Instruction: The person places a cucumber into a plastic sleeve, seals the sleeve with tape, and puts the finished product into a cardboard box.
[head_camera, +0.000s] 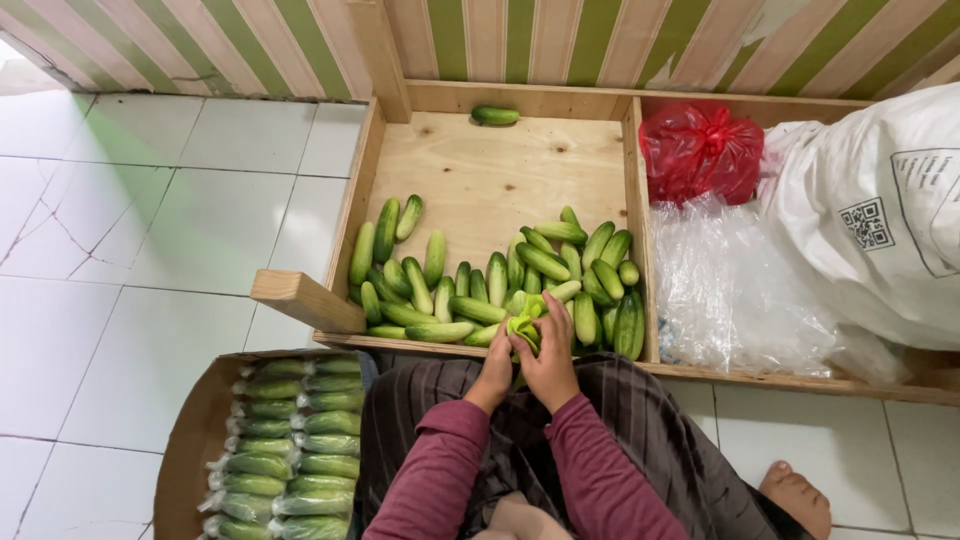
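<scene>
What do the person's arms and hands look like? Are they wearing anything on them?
Both arms wear long sleeves of a plain dark pink, maroon-like cloth that reach down to the wrists. The left hand and the right hand are bare: no gloves. No rings, watch or bracelet show from this view. The sleeves have no stripes or pictures, unlike the dark striped cloth over the lap.

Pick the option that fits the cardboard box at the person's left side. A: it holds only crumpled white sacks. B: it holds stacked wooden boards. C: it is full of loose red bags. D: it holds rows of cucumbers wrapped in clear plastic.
D: the cardboard box holds neat rows of wrapped cucumbers, each in clear plastic, beside the person's left sleeve.
</scene>
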